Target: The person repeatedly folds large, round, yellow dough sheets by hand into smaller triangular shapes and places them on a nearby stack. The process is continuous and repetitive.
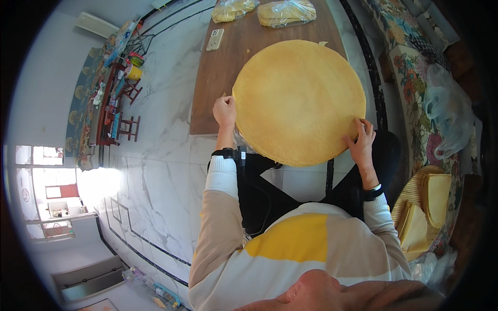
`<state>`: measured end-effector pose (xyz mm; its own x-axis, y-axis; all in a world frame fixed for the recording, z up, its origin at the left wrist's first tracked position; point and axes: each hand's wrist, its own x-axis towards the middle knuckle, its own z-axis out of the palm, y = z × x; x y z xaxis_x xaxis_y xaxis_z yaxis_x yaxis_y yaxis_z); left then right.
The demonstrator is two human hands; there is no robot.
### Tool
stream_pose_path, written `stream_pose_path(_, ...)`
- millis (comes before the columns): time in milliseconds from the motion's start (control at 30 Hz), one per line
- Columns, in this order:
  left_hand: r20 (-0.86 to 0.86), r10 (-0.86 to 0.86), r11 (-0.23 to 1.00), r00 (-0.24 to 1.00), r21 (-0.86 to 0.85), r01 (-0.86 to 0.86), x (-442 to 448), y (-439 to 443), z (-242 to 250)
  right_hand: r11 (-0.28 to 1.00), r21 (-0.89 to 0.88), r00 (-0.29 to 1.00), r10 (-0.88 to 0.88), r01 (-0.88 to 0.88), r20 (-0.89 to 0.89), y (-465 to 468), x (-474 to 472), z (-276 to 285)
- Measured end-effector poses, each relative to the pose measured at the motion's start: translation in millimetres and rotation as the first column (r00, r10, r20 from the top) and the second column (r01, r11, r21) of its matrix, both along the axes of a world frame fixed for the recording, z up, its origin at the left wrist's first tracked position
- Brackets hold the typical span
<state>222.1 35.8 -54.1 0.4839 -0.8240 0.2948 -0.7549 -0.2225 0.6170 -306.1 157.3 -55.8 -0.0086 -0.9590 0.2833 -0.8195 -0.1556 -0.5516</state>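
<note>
A large round stack of thin yellow flatbread sheets [299,101] lies on a brown wooden table [214,81] and overhangs its near edge. At the stack's left rim is my left hand [224,112], its fingers curled in; whether they pinch the edge or a small scrap is hidden. My right hand [362,142] touches the lower right rim, with thumb and fingertips spread apart on the top sheet. Some clear plastic [243,140] shows beneath the stack near my left wrist.
Two clear bags of folded yellow sheets [287,13] and a phone [214,39] lie on the table. To my right, a floral-covered sofa [410,77] holds a plastic bag [447,110] and a round ribbed tray [402,206] with folded sheets [435,198]. Small stools [130,128] stand far left.
</note>
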Motion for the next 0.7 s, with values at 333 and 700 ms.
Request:
stream_pose_path(333, -0.350, -0.160, 0.961, 0.923, 0.158, 0.227, 35, 22, -17, 0.987, -0.097, 0.989, 0.121, -0.129, -0.080, 9, 42, 30)
stream_pose_path(700, -0.535, -0.131, 0.991, 0.835, -0.079, 0.104, -98, 201, -27, 0.753, -0.131, 0.764, 0.636, -0.645, -0.105, 38, 184, 35)
